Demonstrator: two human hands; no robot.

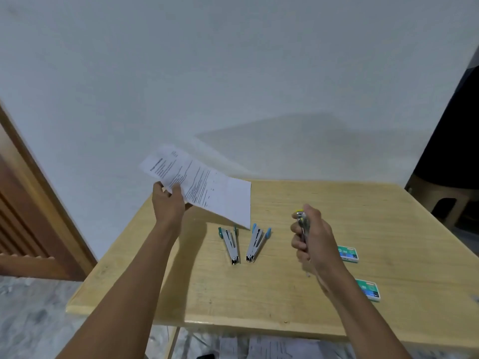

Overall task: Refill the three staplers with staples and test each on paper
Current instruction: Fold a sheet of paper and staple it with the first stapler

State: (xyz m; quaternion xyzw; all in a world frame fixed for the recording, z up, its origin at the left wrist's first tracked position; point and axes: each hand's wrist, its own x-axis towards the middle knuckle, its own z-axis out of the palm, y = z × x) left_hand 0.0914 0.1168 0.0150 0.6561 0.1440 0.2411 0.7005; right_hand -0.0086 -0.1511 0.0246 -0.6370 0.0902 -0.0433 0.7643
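My left hand (169, 203) holds a printed sheet of paper (207, 189) by its near left edge, lifted above the table's far left part. My right hand (311, 237) grips a metal stapler with a yellow tip (300, 216), held upright above the table. Two more staplers lie on the table between my hands: one with teal ends (229, 242) and one with blue ends (255, 242). Both lie opened up. Two green staple boxes (348, 253) (369, 290) rest to the right, partly hidden behind my right arm.
The wooden table (259, 294) stands against a pale wall. A wooden door (23, 216) is at the left, and a stool (440, 200) at the far right. Loose papers (272, 348) lie on the floor under the table's near edge.
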